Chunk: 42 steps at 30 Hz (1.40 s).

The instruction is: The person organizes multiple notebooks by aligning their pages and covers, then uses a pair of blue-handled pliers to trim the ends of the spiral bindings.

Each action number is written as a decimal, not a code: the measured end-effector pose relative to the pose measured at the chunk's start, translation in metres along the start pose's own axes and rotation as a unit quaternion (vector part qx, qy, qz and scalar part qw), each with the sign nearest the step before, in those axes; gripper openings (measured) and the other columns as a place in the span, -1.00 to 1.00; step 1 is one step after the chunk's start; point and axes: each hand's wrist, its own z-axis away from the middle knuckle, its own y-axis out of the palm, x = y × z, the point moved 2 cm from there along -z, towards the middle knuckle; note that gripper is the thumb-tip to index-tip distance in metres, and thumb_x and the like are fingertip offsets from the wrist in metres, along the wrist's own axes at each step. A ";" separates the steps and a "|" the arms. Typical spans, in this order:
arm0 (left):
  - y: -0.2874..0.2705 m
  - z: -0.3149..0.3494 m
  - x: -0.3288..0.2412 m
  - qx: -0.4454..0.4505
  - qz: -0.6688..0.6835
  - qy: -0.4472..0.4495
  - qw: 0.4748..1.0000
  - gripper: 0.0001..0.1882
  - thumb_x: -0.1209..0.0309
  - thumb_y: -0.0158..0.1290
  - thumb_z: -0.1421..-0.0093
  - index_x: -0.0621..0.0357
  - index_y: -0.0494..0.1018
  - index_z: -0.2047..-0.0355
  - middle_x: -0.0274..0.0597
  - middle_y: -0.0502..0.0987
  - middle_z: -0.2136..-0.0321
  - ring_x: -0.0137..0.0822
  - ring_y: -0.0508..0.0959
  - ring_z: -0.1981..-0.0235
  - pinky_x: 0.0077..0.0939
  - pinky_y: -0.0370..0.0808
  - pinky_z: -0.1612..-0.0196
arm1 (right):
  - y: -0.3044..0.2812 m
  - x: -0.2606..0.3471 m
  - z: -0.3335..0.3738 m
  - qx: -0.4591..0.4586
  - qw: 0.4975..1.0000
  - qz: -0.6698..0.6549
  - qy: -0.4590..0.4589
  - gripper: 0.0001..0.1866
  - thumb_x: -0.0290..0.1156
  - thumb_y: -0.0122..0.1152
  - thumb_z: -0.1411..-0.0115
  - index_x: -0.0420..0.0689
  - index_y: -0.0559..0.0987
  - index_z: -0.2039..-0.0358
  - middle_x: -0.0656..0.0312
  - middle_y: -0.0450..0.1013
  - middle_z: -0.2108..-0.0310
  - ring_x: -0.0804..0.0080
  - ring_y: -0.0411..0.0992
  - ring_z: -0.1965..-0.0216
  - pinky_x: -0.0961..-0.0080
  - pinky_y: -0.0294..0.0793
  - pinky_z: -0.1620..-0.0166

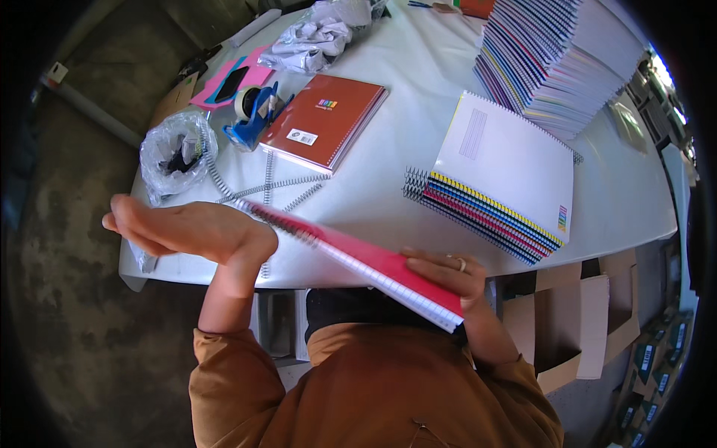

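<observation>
My right hand [452,278], a ring on one finger, grips the lower right end of a notebook with a red cover [396,272] and squared pages. The notebook is tilted above the table's near edge. Along its upper left edge runs a dark wire spiral [280,220], blurred there. A length of metal coil [216,178] reaches from the spiral's far end toward a clear plastic bag. Beside that end, my left hand [179,228] is stretched out flat with its fingers extended, holding nothing I can see. Loose wire coils [287,181] lie crossed on the table behind the notebook.
A brown notebook [328,119] and a blue tape dispenser [258,116] lie beyond the coils. At left sits the plastic bag [175,153]. Stacked spiral notebooks [508,164] stand at right, with a taller stack [560,60] behind. Cardboard boxes [560,321] are below the table's right side.
</observation>
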 end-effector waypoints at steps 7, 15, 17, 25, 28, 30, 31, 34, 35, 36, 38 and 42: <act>-0.020 -0.051 0.004 -0.037 -0.086 0.030 0.995 0.21 -0.45 -0.17 0.08 0.34 -0.20 -0.26 0.10 -0.09 -0.26 0.02 -0.21 -0.30 0.05 -0.36 -0.25 | 0.001 -0.006 0.005 -0.046 0.999 -0.001 0.003 -0.67 -0.46 0.29 0.09 -0.24 0.57 0.24 0.00 0.52 0.25 0.24 0.55 0.35 0.51 0.52 0.34; -0.017 -0.105 -0.002 -0.095 -0.159 -0.033 0.982 -0.21 -0.05 -0.13 -0.12 0.44 0.09 -0.11 0.25 0.16 -0.10 0.16 0.13 -0.14 0.05 0.02 -0.15 | 0.001 -0.017 -0.001 -0.086 0.995 -0.045 0.035 -0.62 -0.52 0.30 0.08 -0.25 0.55 0.17 -0.01 0.52 0.26 0.28 0.54 0.41 0.58 0.50 0.39; -0.031 -0.160 0.016 -0.062 -0.147 -0.025 0.987 -0.69 0.28 -0.09 -0.19 0.31 0.47 0.32 0.05 0.50 0.33 -0.07 0.53 0.29 -0.25 0.44 0.21 | -0.004 -0.012 0.003 -0.014 0.998 0.034 0.060 -0.67 -0.55 0.25 0.02 -0.27 0.55 0.17 0.01 0.53 0.27 0.31 0.53 0.45 0.62 0.48 0.37; -0.019 -0.165 0.031 -0.089 -0.064 -0.064 0.992 -0.58 0.01 0.18 0.04 0.08 0.34 0.59 -0.26 0.33 0.60 -0.25 0.37 0.54 -0.36 0.24 0.49 | 0.000 0.002 -0.010 -0.049 0.963 -0.131 0.231 -0.68 -0.61 0.13 -0.09 -0.29 0.50 0.09 0.03 0.51 0.19 0.44 0.51 0.28 0.61 0.46 0.20; -0.030 -0.179 0.041 -0.277 -0.161 0.009 0.947 -0.41 -0.22 -0.04 -0.05 0.11 0.31 0.32 -0.15 0.32 0.29 -0.19 0.37 0.29 -0.25 0.29 0.22 | -0.003 0.006 -0.010 -0.020 0.990 -0.032 0.134 -0.60 -0.68 0.14 0.01 -0.28 0.49 0.08 0.00 0.47 0.13 0.15 0.49 0.14 0.44 0.50 0.10; -0.015 -0.144 0.052 -0.343 -0.110 -0.136 0.923 -0.23 -0.28 -0.20 -0.10 0.24 0.18 0.07 0.01 0.23 0.09 -0.05 0.24 0.05 -0.13 0.15 -0.01 | 0.000 0.012 -0.012 -0.020 0.996 -0.011 0.091 -0.59 -0.67 0.16 0.03 -0.27 0.49 0.08 0.00 0.46 0.12 0.15 0.49 0.14 0.44 0.51 0.10; -0.006 -0.112 0.056 -0.364 -0.035 -0.280 0.888 -0.06 -0.34 -0.29 -0.09 0.33 0.05 -0.14 0.13 0.14 -0.07 0.08 0.10 -0.17 -0.02 0.00 -0.18 | 0.002 0.015 -0.014 -0.017 0.999 0.004 0.039 -0.58 -0.66 0.19 0.05 -0.27 0.49 0.09 0.00 0.46 0.11 0.15 0.48 0.13 0.44 0.51 0.11; 0.021 -0.081 -0.014 -0.018 -0.044 -0.020 0.999 0.11 -0.38 -0.25 -0.03 0.34 -0.21 -0.25 0.05 -0.08 -0.25 0.08 -0.10 -0.26 0.14 -0.29 -0.23 | -0.007 0.012 -0.007 -0.018 0.999 0.023 0.043 -0.55 -0.61 0.24 0.06 -0.25 0.49 0.08 0.03 0.45 0.09 0.18 0.47 0.11 0.42 0.51 0.10; 0.006 -0.091 -0.010 -0.011 -0.030 0.064 0.997 0.14 -0.39 -0.23 0.00 0.35 -0.23 -0.25 0.04 -0.11 -0.26 0.06 -0.10 -0.26 0.18 -0.33 -0.22 | -0.008 0.009 -0.006 -0.018 0.999 0.014 0.047 -0.56 -0.60 0.25 0.06 -0.24 0.49 0.08 0.03 0.45 0.10 0.19 0.47 0.11 0.42 0.51 0.10; -0.022 -0.101 0.006 -0.089 -0.245 0.031 0.965 -0.09 -0.16 -0.22 -0.14 0.34 -0.14 -0.24 0.02 0.03 -0.19 0.03 0.01 -0.23 0.06 -0.14 -0.22 | -0.004 0.012 -0.007 -0.017 0.999 0.008 0.041 -0.54 -0.58 0.27 0.06 -0.24 0.49 0.07 0.04 0.45 0.09 0.20 0.47 0.11 0.42 0.52 0.10; -0.028 -0.100 0.014 -0.162 -0.434 -0.010 0.886 -0.32 0.06 -0.22 -0.28 0.33 -0.04 -0.22 0.01 0.18 -0.13 0.00 0.13 -0.20 -0.06 0.05 -0.22 | -0.001 0.016 -0.010 -0.005 0.999 0.006 0.035 -0.52 -0.58 0.27 0.08 -0.24 0.48 0.06 0.04 0.45 0.09 0.21 0.48 0.11 0.43 0.52 0.10; 0.018 -0.078 -0.027 0.003 0.045 -0.062 0.997 0.00 -0.34 -0.29 -0.10 0.39 -0.02 -0.19 0.13 -0.04 -0.22 0.19 -0.13 -0.27 0.23 -0.29 -0.21 | 0.009 0.018 -0.009 -0.046 0.998 -0.004 0.031 -0.54 -0.63 0.22 0.09 -0.26 0.49 0.08 0.02 0.47 0.12 0.20 0.50 0.16 0.46 0.51 0.13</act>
